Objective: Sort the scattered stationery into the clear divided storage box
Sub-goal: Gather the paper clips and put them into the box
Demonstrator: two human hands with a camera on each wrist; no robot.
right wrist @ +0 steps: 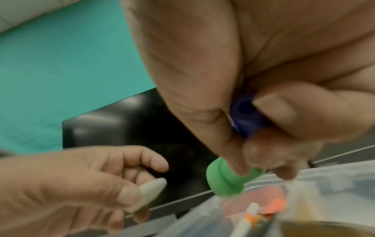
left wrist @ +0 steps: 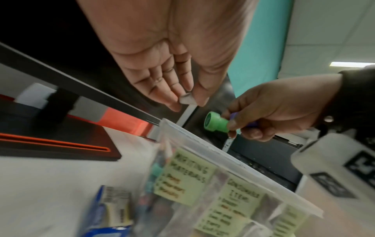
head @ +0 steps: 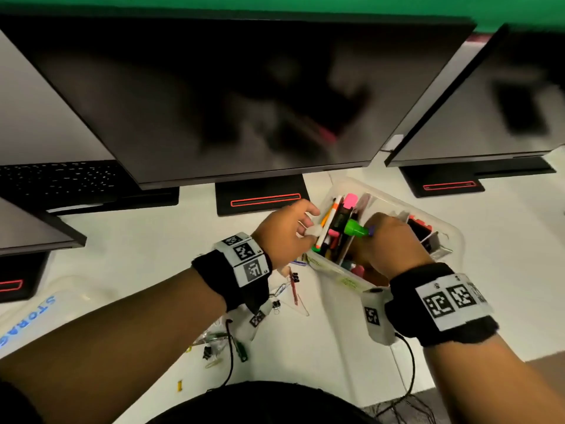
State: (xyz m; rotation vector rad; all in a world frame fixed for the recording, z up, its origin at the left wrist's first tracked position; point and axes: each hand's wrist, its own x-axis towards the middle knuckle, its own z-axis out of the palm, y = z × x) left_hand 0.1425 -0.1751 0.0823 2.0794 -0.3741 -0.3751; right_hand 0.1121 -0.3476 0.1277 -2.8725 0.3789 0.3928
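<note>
We see the clear divided box (head: 452, 240) at two o'clock on the white desk (head: 137, 240), pens in its left compartment. Above its middle, our right hand (head: 394, 240) grips a green-capped purple stick (head: 356, 228). At its nine o'clock edge, our left hand (head: 284, 231) pinches a small white eraser (head: 313, 231).

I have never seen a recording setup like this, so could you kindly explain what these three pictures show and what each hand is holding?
No machine here: a person wears one camera on the head and one on each wrist. The head view looks down at a white desk in front of monitors. The left hand pinches a small white eraser. The right hand grips a green-and-purple marker-like item above the clear divided box, which already holds pens and highlighters. Binder clips and paper clips lie loose on the desk. The other two pictures are the wrist cameras' close views.
</note>
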